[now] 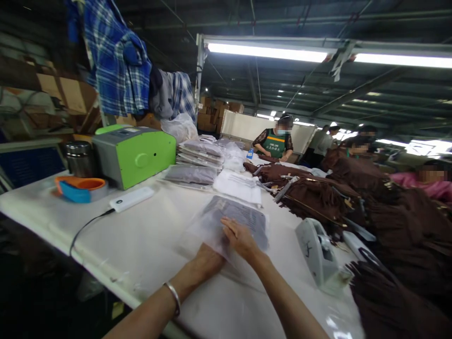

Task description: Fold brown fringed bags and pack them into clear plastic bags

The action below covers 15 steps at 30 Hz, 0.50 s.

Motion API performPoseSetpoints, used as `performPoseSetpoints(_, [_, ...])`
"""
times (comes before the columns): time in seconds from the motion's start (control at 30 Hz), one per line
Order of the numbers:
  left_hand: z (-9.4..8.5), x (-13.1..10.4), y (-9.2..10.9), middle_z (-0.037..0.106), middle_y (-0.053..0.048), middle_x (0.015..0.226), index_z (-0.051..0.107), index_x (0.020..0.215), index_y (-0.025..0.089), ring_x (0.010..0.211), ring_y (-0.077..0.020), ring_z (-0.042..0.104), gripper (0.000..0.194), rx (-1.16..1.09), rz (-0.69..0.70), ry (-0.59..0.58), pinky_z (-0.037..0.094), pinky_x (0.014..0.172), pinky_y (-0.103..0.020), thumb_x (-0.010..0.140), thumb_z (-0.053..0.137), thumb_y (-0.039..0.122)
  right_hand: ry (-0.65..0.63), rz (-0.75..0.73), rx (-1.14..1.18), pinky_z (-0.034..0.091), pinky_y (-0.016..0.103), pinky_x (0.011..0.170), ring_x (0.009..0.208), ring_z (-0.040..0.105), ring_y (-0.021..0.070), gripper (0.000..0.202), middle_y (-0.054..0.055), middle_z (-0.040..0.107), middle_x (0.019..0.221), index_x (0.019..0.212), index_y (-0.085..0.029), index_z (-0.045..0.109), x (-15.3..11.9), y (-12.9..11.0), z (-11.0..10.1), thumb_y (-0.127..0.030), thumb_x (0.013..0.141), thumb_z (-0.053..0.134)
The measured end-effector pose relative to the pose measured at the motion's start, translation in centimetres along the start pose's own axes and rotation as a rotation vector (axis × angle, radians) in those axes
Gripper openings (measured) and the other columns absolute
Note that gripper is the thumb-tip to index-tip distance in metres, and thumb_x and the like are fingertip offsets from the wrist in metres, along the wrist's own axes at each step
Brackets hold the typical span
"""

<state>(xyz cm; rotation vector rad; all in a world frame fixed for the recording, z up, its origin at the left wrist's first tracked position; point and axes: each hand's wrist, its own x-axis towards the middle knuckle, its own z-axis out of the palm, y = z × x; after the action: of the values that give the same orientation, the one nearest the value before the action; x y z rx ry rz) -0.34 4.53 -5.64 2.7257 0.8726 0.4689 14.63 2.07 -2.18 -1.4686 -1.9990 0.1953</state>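
Observation:
A clear plastic bag (229, 214) with a grey folded garment inside lies flat on the white table (148, 235) in front of me. My right hand (240, 238) rests palm down on its near edge, fingers spread. My left hand (206, 261), a silver bangle on its wrist, has its fingers tucked under the bag's near flap, so I cannot see them.
A white tape dispenser (318, 252) stands right of my hands. Brown garments (370, 207) pile along the right side. Packed bags (197, 162) stack at the back beside a green machine (134, 153), a power bank (131, 198) and tape rolls (81, 188). Other people work at the far end.

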Motion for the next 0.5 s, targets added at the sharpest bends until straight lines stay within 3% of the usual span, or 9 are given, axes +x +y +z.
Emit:
performPoseSetpoints(0.1, [-1.0,-1.4,-1.9,0.070,-0.011,0.106,0.065,0.106,0.018,0.100,-0.0270,0.064,0.028,0.037,-0.025,-0.037,0.050,0.093,-0.040,0.088,0.044,0.017,-0.049,-0.064,-0.032,0.028,0.049,0.116,0.134,0.044,0.0217,0.040,0.011,0.054,0.139,0.132,-0.015,0.056,-0.3,0.1,1.8,-0.029,0.098,0.038])
performPoseSetpoints(0.27, [-2.9,-3.8,-5.8,0.058,-0.013,0.132,0.055,0.127,0.015,0.127,-0.0269,0.049,0.048,0.104,-0.192,0.002,0.043,0.105,-0.044,0.084,0.034,0.007,-0.202,-0.201,-0.200,0.018,0.052,0.119,0.141,0.031,0.0217,0.045,0.009,0.043,0.148,0.141,-0.019,0.045,-1.8,0.2,2.3,-0.035,0.100,0.037])
performPoseSetpoints(0.4, [-1.9,-5.5,-7.0,0.047,-0.019,0.142,0.048,0.135,0.007,0.134,-0.0323,0.040,0.050,0.183,-0.256,0.026,0.036,0.111,-0.048,0.087,0.046,0.023,-0.287,-0.229,-0.240,0.015,0.051,0.120,0.144,0.026,0.0212,0.049,0.006,0.042,0.149,0.144,-0.023,0.042,-2.2,0.1,2.2,-0.042,0.099,0.040])
performPoseSetpoints(0.5, [-1.3,-8.0,-7.1,0.046,-0.018,0.144,0.048,0.136,0.010,0.132,-0.0336,0.044,0.058,0.261,-0.267,0.064,0.036,0.111,-0.048,0.087,0.055,0.038,-0.316,-0.234,-0.229,0.015,0.051,0.120,0.144,0.024,0.0210,0.050,0.005,0.040,0.150,0.145,-0.025,0.039,-2.1,0.2,2.1,-0.043,0.098,0.042])
